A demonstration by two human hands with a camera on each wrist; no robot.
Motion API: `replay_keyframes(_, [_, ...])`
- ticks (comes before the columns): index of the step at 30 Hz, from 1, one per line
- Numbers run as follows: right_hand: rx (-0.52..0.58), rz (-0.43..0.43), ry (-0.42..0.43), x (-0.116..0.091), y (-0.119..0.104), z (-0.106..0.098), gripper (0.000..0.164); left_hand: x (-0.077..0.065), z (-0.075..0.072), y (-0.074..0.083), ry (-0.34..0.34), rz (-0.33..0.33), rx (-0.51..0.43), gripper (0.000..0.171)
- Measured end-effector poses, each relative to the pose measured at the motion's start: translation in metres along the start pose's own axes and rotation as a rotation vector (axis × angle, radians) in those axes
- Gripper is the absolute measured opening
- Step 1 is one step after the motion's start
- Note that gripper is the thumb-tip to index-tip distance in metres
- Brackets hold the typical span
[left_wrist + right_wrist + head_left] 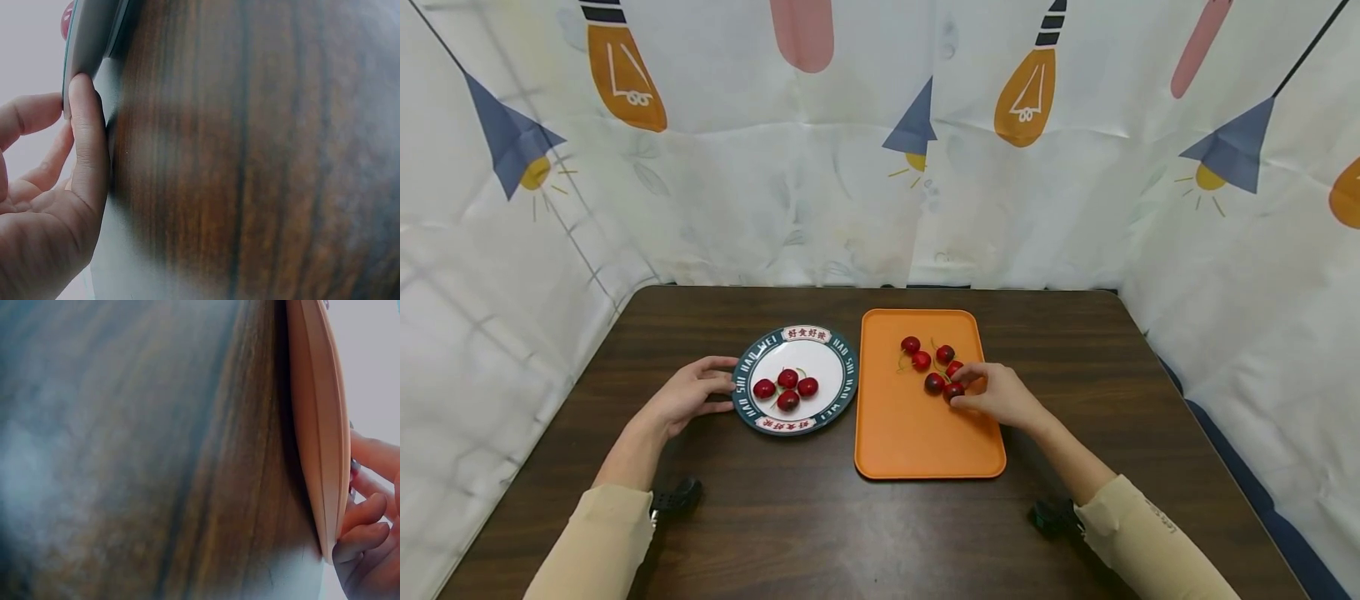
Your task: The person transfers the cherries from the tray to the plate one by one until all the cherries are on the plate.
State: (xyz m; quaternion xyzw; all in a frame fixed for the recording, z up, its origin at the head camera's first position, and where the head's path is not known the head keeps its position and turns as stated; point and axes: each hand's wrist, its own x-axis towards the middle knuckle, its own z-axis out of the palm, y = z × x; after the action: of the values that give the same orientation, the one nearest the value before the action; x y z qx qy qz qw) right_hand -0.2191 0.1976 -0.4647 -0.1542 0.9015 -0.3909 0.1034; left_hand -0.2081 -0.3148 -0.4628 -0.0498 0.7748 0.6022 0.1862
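My left hand (696,390) holds the rim of a round plate (842,333) with a white middle and dark green lettered border. In the left wrist view the plate's edge (87,47) sits between the thumb and a finger. Several red cherries (787,401) lie in a cluster on the plate. Over an orange tray (917,446), my right hand (996,396) has thumb and fingertips around a dark red cherry (953,391). Beside it on the tray are several other cherries (921,361), some with stems. The right wrist view shows the tray's side (319,425), with the cherries mostly hidden.
Plate and tray stand side by side on a dark wooden table (760,517), a narrow gap between them. A pale printed curtain (850,208) hangs behind the table and along both sides. Dark devices are strapped at both wrists.
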Motion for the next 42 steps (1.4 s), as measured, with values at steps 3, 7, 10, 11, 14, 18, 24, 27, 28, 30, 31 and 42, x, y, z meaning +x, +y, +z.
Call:
replay_keyframes(3, [-0.006, 0.006, 0.003, 0.000, 0.000, 0.000, 0.031, 0.000, 0.000, 0.001, -0.001, 0.002, 0.002, 0.060])
replay_keyframes(7, [-0.010, 0.007, 0.006, -0.001, -0.001, -0.001, 0.029, 0.001, 0.001, 0.003, 0.000, 0.007, 0.001, 0.061])
replay_keyframes(10, [-0.002, 0.008, 0.009, -0.002, -0.001, -0.003, 0.029, 0.001, 0.001, 0.004, -0.001, 0.012, 0.001, 0.061])
replay_keyframes(11, [0.001, 0.006, 0.010, -0.002, 0.000, -0.003, 0.029, 0.001, 0.002, 0.005, -0.002, 0.013, 0.000, 0.061])
replay_keyframes(14, [0.017, 0.012, 0.018, -0.002, 0.000, -0.005, 0.030, 0.000, 0.002, 0.007, -0.006, 0.021, 0.001, 0.060])
replay_keyframes(18, [0.033, 0.029, 0.029, -0.002, -0.001, -0.009, 0.032, -0.001, 0.002, 0.008, -0.008, 0.024, -0.001, 0.060])
replay_keyframes(24, [0.070, 0.034, 0.031, -0.004, -0.009, -0.016, 0.031, 0.000, 0.002, 0.008, -0.007, 0.024, -0.007, 0.060])
replay_keyframes(27, [0.076, 0.032, 0.031, -0.004, -0.013, -0.018, 0.032, 0.001, 0.001, 0.007, -0.005, 0.023, -0.008, 0.061])
replay_keyframes(28, [0.076, 0.032, 0.031, -0.004, -0.013, -0.019, 0.032, 0.001, 0.001, 0.007, -0.006, 0.022, -0.008, 0.061])
replay_keyframes(30, [0.074, 0.035, 0.032, -0.004, -0.014, -0.020, 0.033, 0.002, 0.001, 0.007, -0.006, 0.020, -0.009, 0.061])
replay_keyframes(31, [0.074, 0.035, 0.033, -0.003, -0.014, -0.020, 0.033, 0.002, 0.001, 0.006, -0.006, 0.020, -0.009, 0.061])
replay_keyframes(42, [0.119, 0.027, 0.027, 0.000, -0.018, -0.016, 0.032, 0.000, 0.001, 0.001, -0.003, 0.011, 0.005, 0.060])
